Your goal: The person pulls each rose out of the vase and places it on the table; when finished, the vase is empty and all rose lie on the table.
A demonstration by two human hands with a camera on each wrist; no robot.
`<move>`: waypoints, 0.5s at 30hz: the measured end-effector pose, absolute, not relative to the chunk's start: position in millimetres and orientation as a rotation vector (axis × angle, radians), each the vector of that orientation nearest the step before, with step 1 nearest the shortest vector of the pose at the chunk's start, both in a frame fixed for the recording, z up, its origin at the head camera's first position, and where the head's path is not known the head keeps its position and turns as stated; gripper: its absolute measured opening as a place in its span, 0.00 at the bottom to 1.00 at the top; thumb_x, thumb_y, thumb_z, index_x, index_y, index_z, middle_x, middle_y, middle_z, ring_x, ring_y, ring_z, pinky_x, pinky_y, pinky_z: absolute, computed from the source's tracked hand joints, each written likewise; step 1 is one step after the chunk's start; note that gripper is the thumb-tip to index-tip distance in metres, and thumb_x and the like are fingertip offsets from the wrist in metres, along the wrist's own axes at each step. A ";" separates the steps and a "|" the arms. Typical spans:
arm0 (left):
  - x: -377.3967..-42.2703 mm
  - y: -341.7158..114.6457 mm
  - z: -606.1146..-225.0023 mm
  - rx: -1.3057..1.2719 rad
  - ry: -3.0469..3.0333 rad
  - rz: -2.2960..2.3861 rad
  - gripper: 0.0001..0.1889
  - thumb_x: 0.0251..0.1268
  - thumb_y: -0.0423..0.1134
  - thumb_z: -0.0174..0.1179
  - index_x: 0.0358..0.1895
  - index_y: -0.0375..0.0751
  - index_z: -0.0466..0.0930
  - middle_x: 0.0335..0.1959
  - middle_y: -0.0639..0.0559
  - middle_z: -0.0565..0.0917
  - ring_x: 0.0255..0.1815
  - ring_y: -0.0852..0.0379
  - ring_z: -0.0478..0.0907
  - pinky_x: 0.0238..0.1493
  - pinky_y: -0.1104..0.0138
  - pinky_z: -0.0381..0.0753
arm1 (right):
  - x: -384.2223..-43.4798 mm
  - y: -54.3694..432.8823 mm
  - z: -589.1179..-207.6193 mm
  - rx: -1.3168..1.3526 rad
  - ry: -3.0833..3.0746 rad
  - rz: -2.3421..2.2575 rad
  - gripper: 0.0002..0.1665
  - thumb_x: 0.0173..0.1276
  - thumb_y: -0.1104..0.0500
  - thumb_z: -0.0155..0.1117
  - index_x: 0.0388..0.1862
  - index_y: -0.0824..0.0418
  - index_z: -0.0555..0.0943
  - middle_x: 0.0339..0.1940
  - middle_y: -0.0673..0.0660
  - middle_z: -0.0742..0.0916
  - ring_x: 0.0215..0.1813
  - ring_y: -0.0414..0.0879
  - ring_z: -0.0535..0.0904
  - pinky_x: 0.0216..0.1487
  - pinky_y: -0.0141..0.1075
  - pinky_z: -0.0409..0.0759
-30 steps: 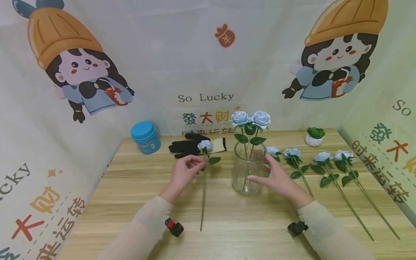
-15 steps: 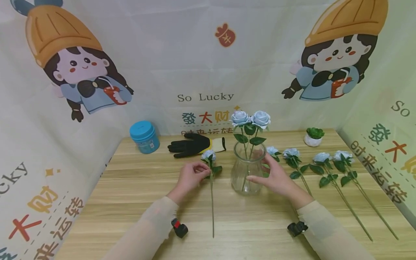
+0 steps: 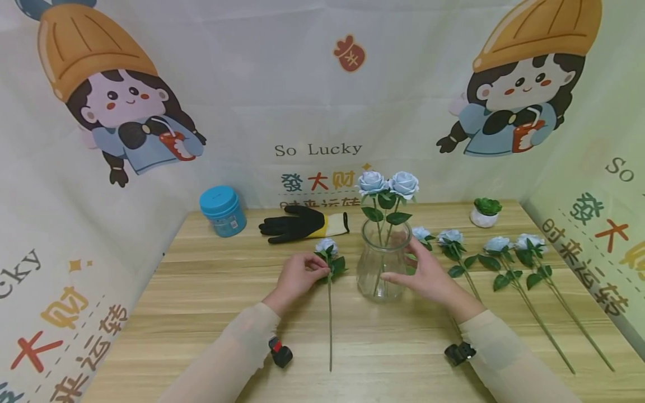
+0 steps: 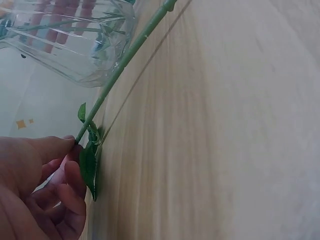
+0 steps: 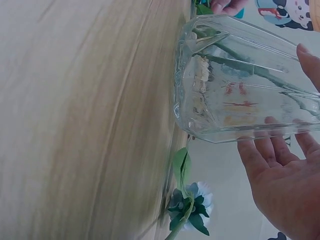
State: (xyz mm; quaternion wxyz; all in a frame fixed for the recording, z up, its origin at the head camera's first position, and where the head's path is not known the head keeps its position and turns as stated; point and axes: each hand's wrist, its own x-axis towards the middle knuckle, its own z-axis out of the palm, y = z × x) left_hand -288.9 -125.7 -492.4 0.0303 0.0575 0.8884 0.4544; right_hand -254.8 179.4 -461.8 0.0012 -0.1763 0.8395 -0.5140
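Note:
My left hand [image 3: 302, 277] pinches the green stem of a pale blue artificial rose [image 3: 326, 246] just below its leaves. That stem [image 4: 117, 72] slants low over the wooden table in the left wrist view, its bare end toward me. Right of it stands a clear glass vase [image 3: 370, 271], upright, with two pale blue roses [image 3: 404, 184] in it. My right hand [image 3: 428, 274] holds the vase from its right side, thumb in front and fingers behind. Through the glass [image 5: 220, 120] in the right wrist view, the stems inside show.
Several more roses [image 3: 529, 243] lie on the table [image 3: 393, 358] to the right, stems toward me. At the back are a blue tub [image 3: 223, 212], a black work glove [image 3: 294, 225] and a small potted succulent [image 3: 486, 212]. A printed cloth [image 3: 242, 84] hangs behind.
My left hand has carried its rose to the right and toward me, lower and nearer the vase, uncovering the glove. The right hand and the vase stay in place.

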 end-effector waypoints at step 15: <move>-289.8 -129.1 -472.2 0.181 2.807 1.408 0.06 0.65 0.42 0.72 0.37 0.46 0.87 0.36 0.52 0.89 0.28 0.59 0.80 0.26 0.68 0.80 | -252.9 177.5 -459.7 -0.544 2.643 -1.619 0.50 0.59 0.53 0.82 0.76 0.54 0.65 0.70 0.61 0.76 0.68 0.60 0.74 0.74 0.58 0.74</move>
